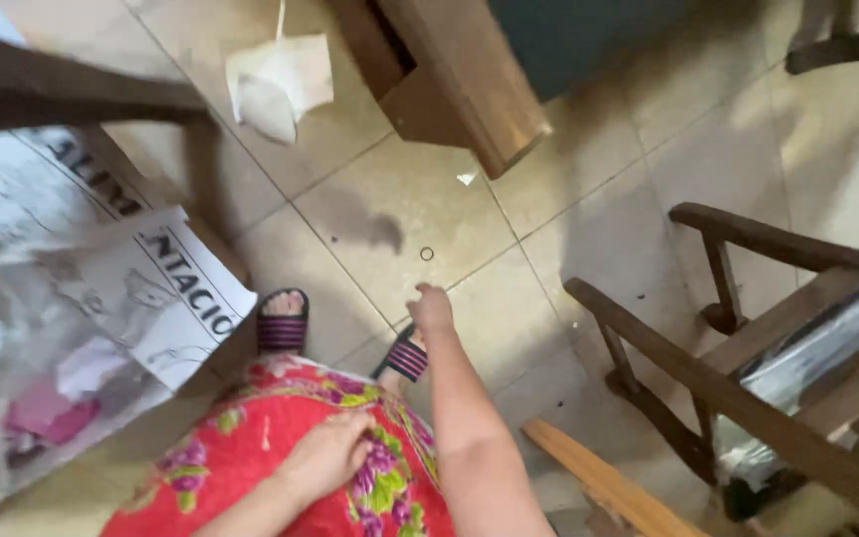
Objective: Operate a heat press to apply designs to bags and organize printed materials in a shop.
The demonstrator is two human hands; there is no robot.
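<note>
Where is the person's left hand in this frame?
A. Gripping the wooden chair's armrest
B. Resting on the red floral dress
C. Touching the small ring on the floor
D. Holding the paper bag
B: the left hand lies flat on the red floral dress, while the right hand reaches down toward the tiled floor, near the small ring.
</note>
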